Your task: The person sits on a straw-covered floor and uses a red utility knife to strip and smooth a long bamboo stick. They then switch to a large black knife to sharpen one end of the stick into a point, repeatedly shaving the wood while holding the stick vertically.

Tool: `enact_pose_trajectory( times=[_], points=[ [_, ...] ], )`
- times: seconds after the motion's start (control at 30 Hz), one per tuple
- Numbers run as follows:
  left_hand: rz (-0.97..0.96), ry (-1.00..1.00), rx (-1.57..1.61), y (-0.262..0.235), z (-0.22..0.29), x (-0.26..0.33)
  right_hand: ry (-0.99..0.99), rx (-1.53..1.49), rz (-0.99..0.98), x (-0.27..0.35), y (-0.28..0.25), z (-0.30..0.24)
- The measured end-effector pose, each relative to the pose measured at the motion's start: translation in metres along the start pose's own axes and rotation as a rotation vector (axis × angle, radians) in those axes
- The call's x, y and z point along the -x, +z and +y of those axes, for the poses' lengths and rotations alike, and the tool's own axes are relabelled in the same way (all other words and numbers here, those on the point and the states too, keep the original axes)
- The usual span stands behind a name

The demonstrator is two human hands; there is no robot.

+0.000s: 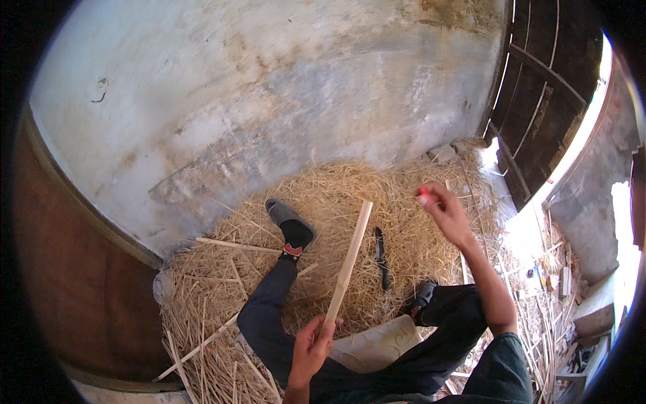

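Observation:
My left hand [313,350] is closed round the lower end of a long, pale, flat wooden strip [350,262]. The strip slants upward and away, its far end free in the air. Up to the right, my right hand [444,210] is raised over the straw, its fingers drawn together. Something small and red [423,193] shows at those fingertips; whether it is held or wrapped on a finger is unclear. On the straw between the strip and my right leg lies a dark knife-like tool [381,259]. A pale cloth or sheet [377,345] lies across my lap, between my legs.
Straw-like shavings [323,182] cover the ground around my feet, with loose strips [202,350] at the left. A stained wall [269,101] rises in front. A dark plank door [545,87] stands at the far right, above scattered debris [558,279]. A brown panel [87,269] borders the left.

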State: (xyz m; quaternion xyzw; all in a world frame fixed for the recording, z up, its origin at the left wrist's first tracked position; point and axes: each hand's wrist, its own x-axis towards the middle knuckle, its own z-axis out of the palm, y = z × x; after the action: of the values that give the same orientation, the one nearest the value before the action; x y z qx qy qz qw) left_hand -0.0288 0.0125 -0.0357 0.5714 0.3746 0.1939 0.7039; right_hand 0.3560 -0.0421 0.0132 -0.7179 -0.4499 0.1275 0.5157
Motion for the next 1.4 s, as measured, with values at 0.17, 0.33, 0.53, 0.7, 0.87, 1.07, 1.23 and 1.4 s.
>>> enact_pose_trajectory(
  times=[0.17, 0.33, 0.53, 0.7, 0.87, 1.07, 1.23, 1.4],
  points=[
    [-0.195, -0.075, 0.113, 0.011, 0.0, -0.019, -0.001, -0.368, -0.278, 0.027, 0.03, -0.035],
    [-0.333, -0.014, 0.085, 0.018, -0.005, -0.026, 0.095, -0.416, -0.256, 0.037, 0.038, -0.051],
    [-0.352, 0.032, 0.044, 0.027, -0.014, -0.039, 0.087, -0.405, -0.236, 0.041, 0.039, -0.057],
    [-0.268, 0.113, 0.004, 0.031, -0.017, -0.042, -0.074, -0.44, -0.119, 0.044, 0.04, -0.05],
    [-0.077, 0.323, -0.229, 0.03, -0.007, -0.042, -0.312, -0.025, -0.17, 0.05, 0.035, -0.05],
    [0.067, 0.313, -0.495, 0.037, 0.024, -0.03, -0.636, 0.307, -0.162, 0.066, 0.057, -0.056],
    [0.105, 0.338, -0.613, 0.047, 0.037, -0.025, -0.575, 0.288, -0.163, 0.071, 0.06, -0.061],
    [0.152, 0.352, -0.659, 0.048, 0.033, -0.023, -0.528, 0.312, -0.136, 0.074, 0.062, -0.062]
  ],
)
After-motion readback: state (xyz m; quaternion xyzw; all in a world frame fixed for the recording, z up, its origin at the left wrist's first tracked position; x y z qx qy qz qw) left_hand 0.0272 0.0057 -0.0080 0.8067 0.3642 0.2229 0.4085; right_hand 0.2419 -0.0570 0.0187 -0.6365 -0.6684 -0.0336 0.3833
